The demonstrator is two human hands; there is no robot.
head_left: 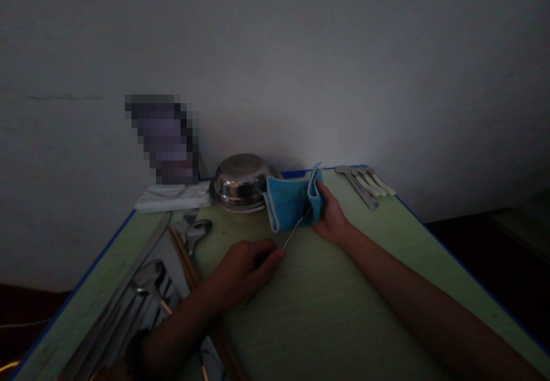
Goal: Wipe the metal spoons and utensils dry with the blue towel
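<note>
My left hand (251,269) is closed in a pinch around a thin metal utensil (293,235), whose far end disappears into a folded blue cloth (289,200). Because the cloth covers that end, I cannot tell what kind of utensil it is. My right hand (332,215) grips the cloth from its right side, with the fingers mostly hidden behind it. The cloth has a pale edging and is held above the table (344,295).
An upturned metal bowl (244,177) stands at the back. To the left lie a ladle (148,278), wooden chopsticks (183,255), a spoon (197,231) and other metal utensils. Several spoons and forks (365,181) lie back right. A blurred upright object (167,140) stands by the wall.
</note>
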